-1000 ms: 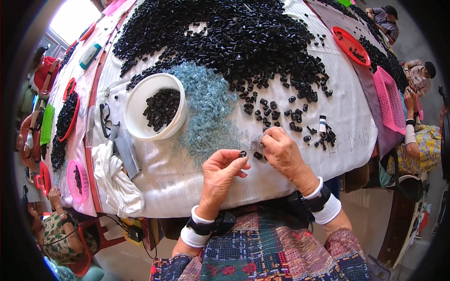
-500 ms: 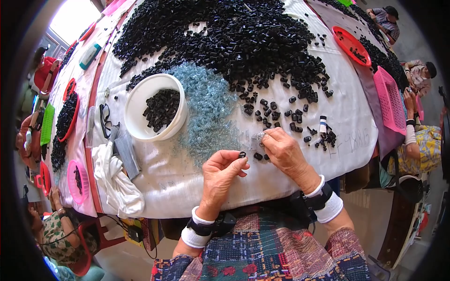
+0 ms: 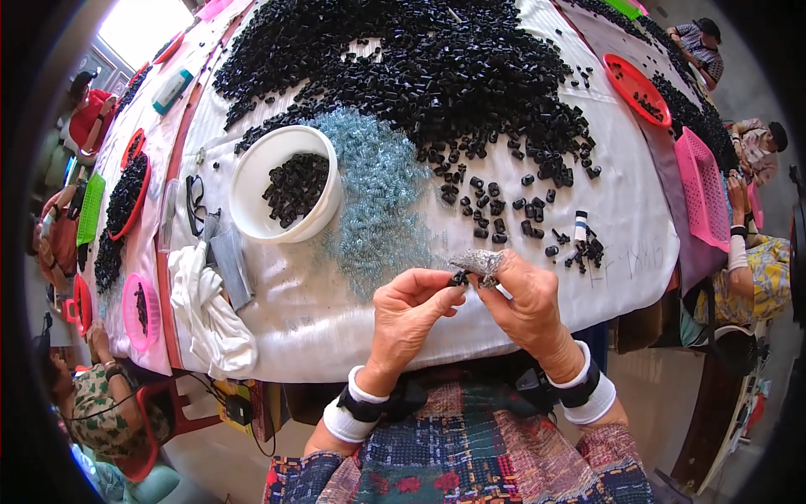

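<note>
While both hands meet over the near edge of the white cloth-covered table [image 3: 588, 252], the left hand [image 3: 409, 315] pinches a small black piece [image 3: 458, 277] between thumb and forefinger, pressed up against the right hand [image 3: 525, 298]. The right hand's fingers are closed on a small clump of pale springs [image 3: 480, 262], held just above the black piece and touching it. Beyond the hands lies a spread of blue-grey springs [image 3: 378, 193], and beside it to the left stands a white bowl [image 3: 252, 181] partly filled with black pieces. A large heap of black pieces [image 3: 403, 59] covers the far half of the table, with loose ones scattered toward the right. A crumpled white rag [image 3: 206, 315] lies at the left near corner.
</note>
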The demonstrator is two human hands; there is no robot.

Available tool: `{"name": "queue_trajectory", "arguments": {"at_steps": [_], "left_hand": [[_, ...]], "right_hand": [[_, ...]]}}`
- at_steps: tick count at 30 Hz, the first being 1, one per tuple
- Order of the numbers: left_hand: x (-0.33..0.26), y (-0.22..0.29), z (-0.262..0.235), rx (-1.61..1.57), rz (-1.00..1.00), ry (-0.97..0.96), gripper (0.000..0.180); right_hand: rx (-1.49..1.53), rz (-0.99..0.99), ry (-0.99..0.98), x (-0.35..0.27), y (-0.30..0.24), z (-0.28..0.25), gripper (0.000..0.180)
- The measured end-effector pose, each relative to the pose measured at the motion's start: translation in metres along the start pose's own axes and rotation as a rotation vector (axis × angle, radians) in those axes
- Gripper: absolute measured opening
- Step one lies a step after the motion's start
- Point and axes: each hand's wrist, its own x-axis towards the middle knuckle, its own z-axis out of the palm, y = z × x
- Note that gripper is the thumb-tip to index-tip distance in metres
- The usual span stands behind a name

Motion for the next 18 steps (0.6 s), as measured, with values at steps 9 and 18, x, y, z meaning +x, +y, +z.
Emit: {"name": "queue_trajectory", "arguments": {"at_steps": [9, 18], "left_hand": [[-0.0030, -0.0067, 0.0034, 0.071, 0.062, 0.033, 0.018], [-0.0035, -0.0096, 0.0042, 0.126, 0.032, 0.043, 0.016]], "right_hand": [[-0.062, -0.035, -0.062, -0.0044, 0.0005, -0.0020, 0.021], [-0.107, -0.075, -0.133, -0.0030, -0.0026, -0.0043, 0.018]]}}
